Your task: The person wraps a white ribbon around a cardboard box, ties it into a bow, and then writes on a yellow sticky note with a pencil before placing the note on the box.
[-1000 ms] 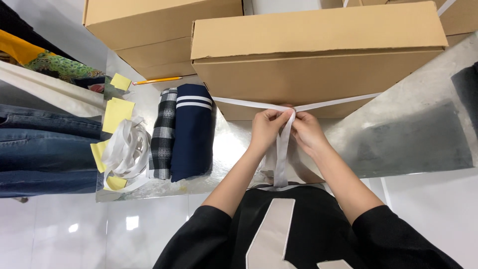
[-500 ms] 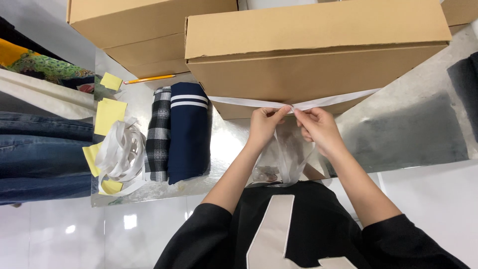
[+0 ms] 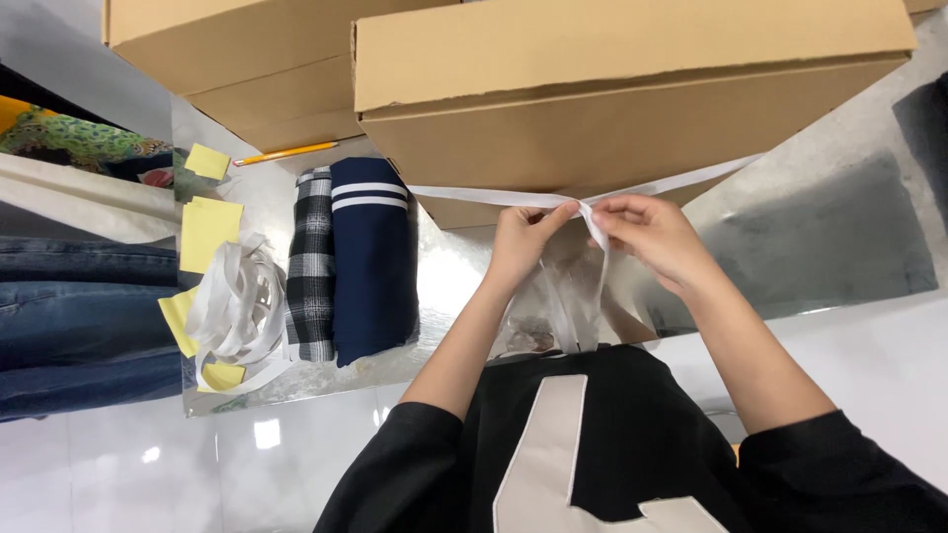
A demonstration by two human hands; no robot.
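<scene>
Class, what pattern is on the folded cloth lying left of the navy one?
A black-and-white check on the folded cloth, clearest in the head view.

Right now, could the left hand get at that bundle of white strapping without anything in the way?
Probably yes: the left hand pinches the white strap, and only low folded clothes lie between it and the bundle.

We see a shiny metal worktop. On it lie 2 cardboard boxes, a folded navy garment touching a folded plaid one, a loose coil of white tape, yellow notes and a pencil. At the left edge we find stacked jeans. A clear bag rests near the front.
</scene>
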